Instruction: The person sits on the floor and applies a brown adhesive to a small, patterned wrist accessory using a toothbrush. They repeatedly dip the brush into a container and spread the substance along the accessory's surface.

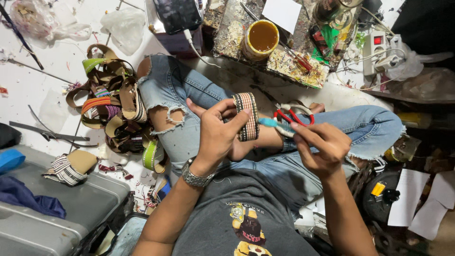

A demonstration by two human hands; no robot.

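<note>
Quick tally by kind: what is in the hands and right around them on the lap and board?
Woven strap loop, in the left hand: 1
Light blue brush, in the right hand: 1
Red-handled scissors: 1
Can of amber liquid: 1
Phone: 1
Total: 5
The pile of straps is too tangled to count.

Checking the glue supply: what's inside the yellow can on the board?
The round yellow can holds glossy amber-brown liquid nearly to its rim; the opaque surface hides its bottom.
</note>
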